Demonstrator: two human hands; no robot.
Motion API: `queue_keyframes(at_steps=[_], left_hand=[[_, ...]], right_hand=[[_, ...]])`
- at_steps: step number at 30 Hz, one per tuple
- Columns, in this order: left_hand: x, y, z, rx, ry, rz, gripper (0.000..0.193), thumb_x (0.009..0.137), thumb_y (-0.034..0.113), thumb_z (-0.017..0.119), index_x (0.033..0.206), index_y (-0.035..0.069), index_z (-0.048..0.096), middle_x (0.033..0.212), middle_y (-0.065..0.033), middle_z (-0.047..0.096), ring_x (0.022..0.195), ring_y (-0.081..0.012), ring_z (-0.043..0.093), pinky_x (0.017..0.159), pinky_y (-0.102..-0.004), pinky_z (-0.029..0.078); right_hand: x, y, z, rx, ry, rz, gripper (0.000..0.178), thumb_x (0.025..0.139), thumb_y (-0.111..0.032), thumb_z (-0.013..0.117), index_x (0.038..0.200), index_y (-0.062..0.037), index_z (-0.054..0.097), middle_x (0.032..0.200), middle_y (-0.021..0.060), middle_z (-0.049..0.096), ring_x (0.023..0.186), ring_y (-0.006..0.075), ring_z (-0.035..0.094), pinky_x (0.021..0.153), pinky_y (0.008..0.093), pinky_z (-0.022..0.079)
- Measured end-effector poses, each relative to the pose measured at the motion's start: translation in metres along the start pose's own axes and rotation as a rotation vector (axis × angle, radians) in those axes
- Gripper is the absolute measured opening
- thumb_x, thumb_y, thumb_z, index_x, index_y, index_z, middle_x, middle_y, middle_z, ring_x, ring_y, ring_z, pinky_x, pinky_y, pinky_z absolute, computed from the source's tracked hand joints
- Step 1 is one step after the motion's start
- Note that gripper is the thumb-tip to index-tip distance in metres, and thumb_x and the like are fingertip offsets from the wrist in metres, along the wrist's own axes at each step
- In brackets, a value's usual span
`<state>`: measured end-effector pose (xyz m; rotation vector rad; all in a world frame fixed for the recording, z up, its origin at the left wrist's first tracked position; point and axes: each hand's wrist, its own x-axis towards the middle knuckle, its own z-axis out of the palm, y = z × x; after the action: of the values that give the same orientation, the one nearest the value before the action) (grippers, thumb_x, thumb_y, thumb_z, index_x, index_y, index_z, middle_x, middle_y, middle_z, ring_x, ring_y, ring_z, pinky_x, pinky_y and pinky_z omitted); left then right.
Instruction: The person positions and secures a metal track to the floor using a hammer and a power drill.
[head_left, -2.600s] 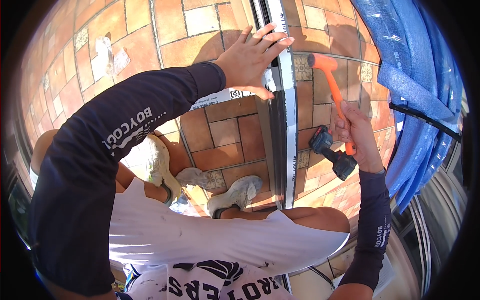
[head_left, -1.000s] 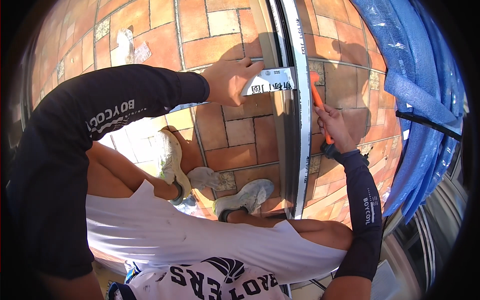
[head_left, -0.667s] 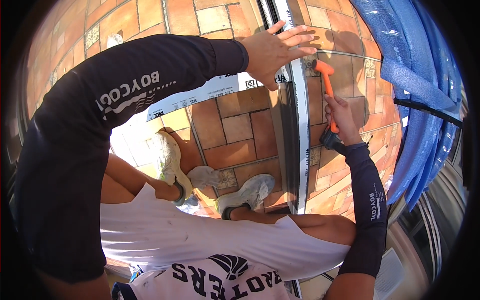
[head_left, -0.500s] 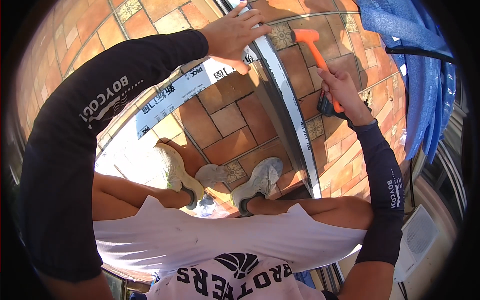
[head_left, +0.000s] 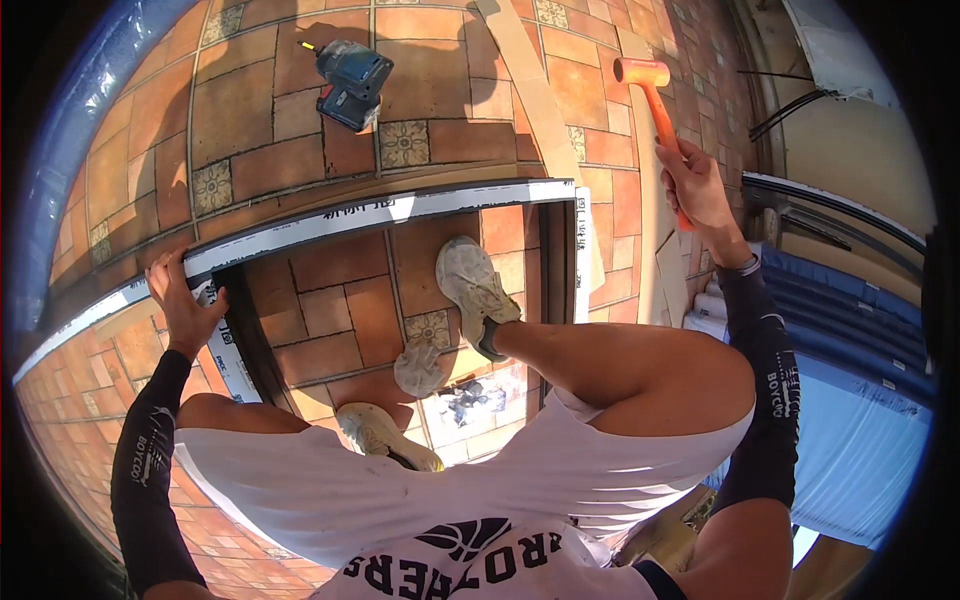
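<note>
A dark frame with white protective film [head_left: 380, 212] lies on the terracotta tile floor, and I stand inside it. My left hand [head_left: 185, 305] grips the frame near its left corner. My right hand [head_left: 695, 185] is closed around the handle of an orange mallet [head_left: 655, 95], whose head points away from me above the frame's right corner. Both forearms wear dark sleeves.
A blue cordless drill [head_left: 350, 82] lies on the tiles beyond the frame. A pale wooden strip [head_left: 535, 90] runs along the floor to the right of it. Blue sheeting [head_left: 860, 410] covers the right side. My dusty shoes [head_left: 470, 290] stand inside the frame.
The view has swung round: the frame now runs across the picture instead of up it. My left hand dropped from pressing flat to gripping the frame's left part. The drill lies on the floor.
</note>
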<state>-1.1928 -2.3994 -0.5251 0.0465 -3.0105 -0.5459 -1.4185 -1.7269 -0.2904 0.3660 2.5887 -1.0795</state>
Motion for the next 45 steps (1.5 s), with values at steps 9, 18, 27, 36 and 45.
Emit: queue_keyframes(at_steps=[9, 18, 27, 36, 45], left_hand=[[-0.005, -0.009, 0.016, 0.115, 0.149, 0.133, 0.084, 0.067, 0.021, 0.087, 0.143, 0.005, 0.055, 0.133, -0.0228, 0.054, 0.131, -0.0456, 0.046, 0.114, -0.0577, 0.035], [0.009, 0.011, 0.011, 0.159, 0.178, 0.098, 0.084, 0.067, 0.022, 0.087, 0.142, 0.005, 0.055, 0.133, -0.0227, 0.055, 0.130, -0.0455, 0.047, 0.113, -0.0577, 0.036], [0.008, 0.011, 0.013, 0.150, 0.166, 0.092, 0.083, 0.067, 0.023, 0.087, 0.142, 0.005, 0.055, 0.132, -0.0227, 0.055, 0.129, -0.0454, 0.047, 0.113, -0.0577, 0.036], [0.018, 0.009, 0.009, 0.133, 0.140, 0.105, 0.082, 0.067, 0.024, 0.087, 0.141, 0.005, 0.056, 0.131, -0.0226, 0.056, 0.128, -0.0453, 0.048, 0.112, -0.0576, 0.036], [0.020, 0.008, 0.000, 0.131, 0.136, 0.109, 0.081, 0.068, 0.024, 0.087, 0.140, 0.004, 0.056, 0.130, -0.0225, 0.056, 0.128, -0.0452, 0.048, 0.112, -0.0576, 0.036]], right_hand=[[-0.113, 0.225, 0.113, -0.310, 0.206, 0.310, 0.092, 0.067, -0.052, 0.099, 0.123, 0.0067, 0.056, 0.098, 0.0199, 0.074, 0.084, 0.0319, 0.075, 0.070, 0.0416, 0.061], [-0.098, 0.236, 0.111, -0.486, 0.019, 0.262, 0.057, 0.068, -0.049, 0.089, 0.093, 0.0006, 0.077, 0.088, 0.0193, 0.077, 0.085, 0.0356, 0.076, 0.078, 0.0452, 0.061], [-0.101, 0.255, 0.066, -0.532, 0.151, 0.292, 0.056, 0.072, -0.049, 0.082, 0.098, -0.0002, 0.077, 0.088, 0.0169, 0.076, 0.086, 0.0335, 0.076, 0.077, 0.0441, 0.061], [-0.097, 0.288, 0.064, -0.491, 0.251, 0.257, 0.048, 0.089, -0.047, 0.078, 0.097, 0.0002, 0.076, 0.086, 0.0213, 0.075, 0.082, 0.0405, 0.074, 0.076, 0.0491, 0.059], [-0.156, 0.272, 0.144, 0.055, 0.515, 0.124, 0.043, 0.112, -0.036, 0.056, 0.095, 0.0001, 0.072, 0.075, 0.0270, 0.067, 0.073, 0.0483, 0.067, 0.067, 0.0527, 0.052]])
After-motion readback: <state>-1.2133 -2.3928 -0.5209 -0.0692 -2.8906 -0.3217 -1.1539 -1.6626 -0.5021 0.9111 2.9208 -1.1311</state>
